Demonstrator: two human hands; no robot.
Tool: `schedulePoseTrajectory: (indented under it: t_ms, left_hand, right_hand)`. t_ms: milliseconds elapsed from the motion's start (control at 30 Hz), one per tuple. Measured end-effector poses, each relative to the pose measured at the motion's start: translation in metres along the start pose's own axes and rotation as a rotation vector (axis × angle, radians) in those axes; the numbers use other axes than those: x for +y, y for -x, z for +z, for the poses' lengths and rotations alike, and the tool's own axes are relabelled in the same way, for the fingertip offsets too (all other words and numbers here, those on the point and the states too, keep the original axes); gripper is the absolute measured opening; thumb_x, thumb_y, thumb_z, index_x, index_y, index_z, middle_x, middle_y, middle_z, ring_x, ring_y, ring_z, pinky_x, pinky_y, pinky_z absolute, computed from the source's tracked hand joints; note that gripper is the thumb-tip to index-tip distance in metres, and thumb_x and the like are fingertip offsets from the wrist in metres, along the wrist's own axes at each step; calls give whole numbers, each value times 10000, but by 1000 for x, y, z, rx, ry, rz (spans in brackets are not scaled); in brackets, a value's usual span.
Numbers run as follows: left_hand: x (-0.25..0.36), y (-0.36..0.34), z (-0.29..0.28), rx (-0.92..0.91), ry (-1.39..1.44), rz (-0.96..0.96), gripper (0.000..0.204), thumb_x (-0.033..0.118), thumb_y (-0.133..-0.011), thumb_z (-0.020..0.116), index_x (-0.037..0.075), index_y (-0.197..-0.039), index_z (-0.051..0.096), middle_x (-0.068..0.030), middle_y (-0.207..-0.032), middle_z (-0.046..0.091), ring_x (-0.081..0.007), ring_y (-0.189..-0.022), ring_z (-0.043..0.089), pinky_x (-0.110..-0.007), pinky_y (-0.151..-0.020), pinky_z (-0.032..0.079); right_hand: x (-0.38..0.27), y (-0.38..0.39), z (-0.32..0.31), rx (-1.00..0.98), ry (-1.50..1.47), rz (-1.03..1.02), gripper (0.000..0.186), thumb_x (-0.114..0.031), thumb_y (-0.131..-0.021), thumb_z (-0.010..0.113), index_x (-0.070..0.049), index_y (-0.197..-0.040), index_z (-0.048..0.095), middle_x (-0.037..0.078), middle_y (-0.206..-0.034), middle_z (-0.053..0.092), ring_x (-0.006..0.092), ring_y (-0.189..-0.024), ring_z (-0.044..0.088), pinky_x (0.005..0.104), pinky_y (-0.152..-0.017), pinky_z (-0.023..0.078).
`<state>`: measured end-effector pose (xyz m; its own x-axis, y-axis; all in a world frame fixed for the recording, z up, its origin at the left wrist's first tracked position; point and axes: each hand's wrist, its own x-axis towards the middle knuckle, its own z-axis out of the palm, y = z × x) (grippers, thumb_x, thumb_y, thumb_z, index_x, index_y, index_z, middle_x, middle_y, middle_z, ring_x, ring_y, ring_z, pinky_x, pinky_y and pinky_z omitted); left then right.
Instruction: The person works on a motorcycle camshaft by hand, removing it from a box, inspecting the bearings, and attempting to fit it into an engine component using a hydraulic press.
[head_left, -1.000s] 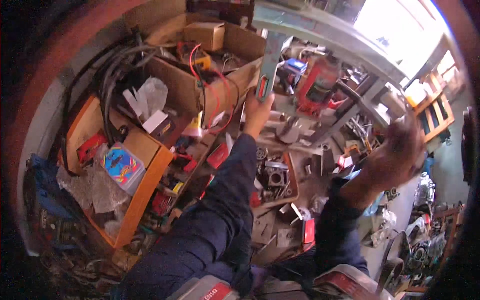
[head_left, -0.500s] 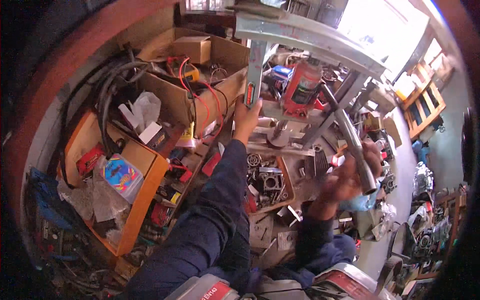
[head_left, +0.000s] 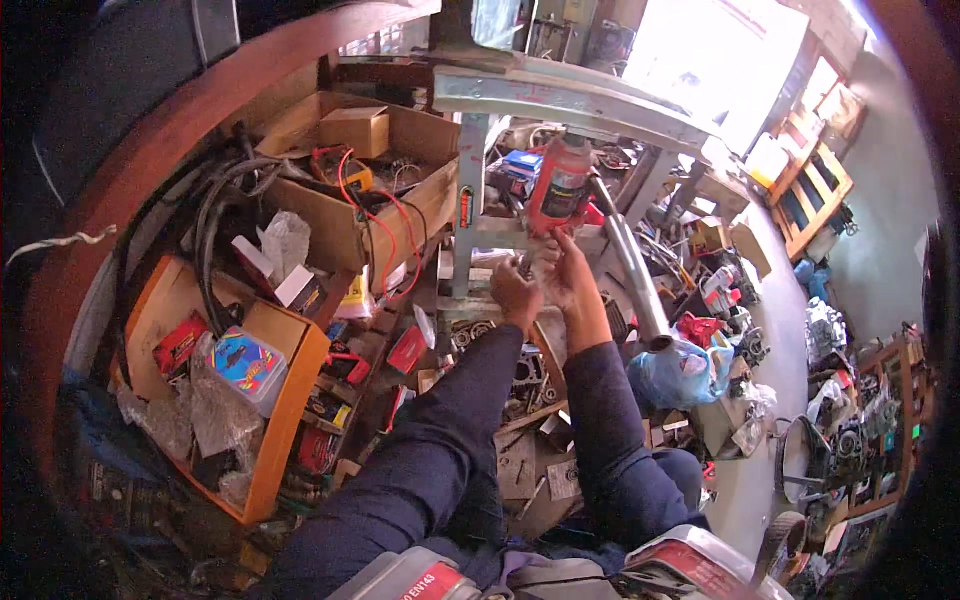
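A red bottle jack (head_left: 562,190) stands in a grey metal press frame (head_left: 560,97) ahead of me. Just below the jack, my left hand (head_left: 517,296) and my right hand (head_left: 572,280) are close together. My left fingers are curled closed, and my right fingers close round the same spot, with the fingertips near the jack's base. What they grip is mostly covered by the fingers, so I cannot name it. Right of the jack, a long steel pipe (head_left: 636,275) slants down toward me, with no hand on it.
To the left are a cardboard box (head_left: 420,205) with red and black leads and an orange-edged wooden drawer (head_left: 283,420) of packaged parts. A tray (head_left: 545,405) of metal engine parts lies below my hands. A blue plastic bag (head_left: 680,375) and wooden pallet (head_left: 815,200) are at right.
My right hand has left the steel pipe and moved left and up, under the jack. My left hand has let go of the frame's upright and come down beside it. The view has shifted somewhat.
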<state>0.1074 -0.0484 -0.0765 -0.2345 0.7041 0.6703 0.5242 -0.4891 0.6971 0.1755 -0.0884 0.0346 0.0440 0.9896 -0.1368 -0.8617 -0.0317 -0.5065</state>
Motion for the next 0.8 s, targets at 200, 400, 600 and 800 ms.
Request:
schedulePoseTrajectory:
  t_ms: [200, 400, 600, 800]
  left_hand:
    - [-34, 9, 55, -296, 377, -144, 340, 160, -898, 606, -38, -1161, 521, -286, -1108, 581, -482, -1045, 544, -515, -887, 441]
    - [-82, 7, 76, -226, 242, 6, 430, 173, -926, 585, -46, -1273, 459, -317, -1175, 537, -505, -1104, 503, -537, -926, 403]
    - [-48, 13, 50, -480, 431, -116, 279, 113, -911, 576, -15, -1138, 477, -270, -1067, 541, -483, -1027, 521, -535, -867, 413]
    - [-85, -8, -10, -877, 566, -143, 421, 88, -921, 526, -1, -1323, 441, -282, -1265, 547, -465, -1187, 534, -480, -1012, 446]
  right_hand:
    - [-12, -28, -19, 229, 1150, -453, 292, -308, -933, 664, -33, -847, 621, -13, -661, 575, 84, -529, 520, 240, -429, 375]
    - [-1, 8, 49, 465, 2170, -869, 413, -411, -886, 648, -10, -787, 628, 245, -824, 680, 382, -753, 694, 500, -639, 548]
    - [-17, 1, 12, 279, 2491, -832, 426, -349, -1002, 493, -29, -752, 621, 191, -731, 675, 372, -633, 662, 476, -559, 530]
    - [32, 30, -4, 565, 1840, -965, 477, -448, -863, 695, 16, -955, 637, 219, -744, 649, 396, -758, 677, 437, -626, 500]
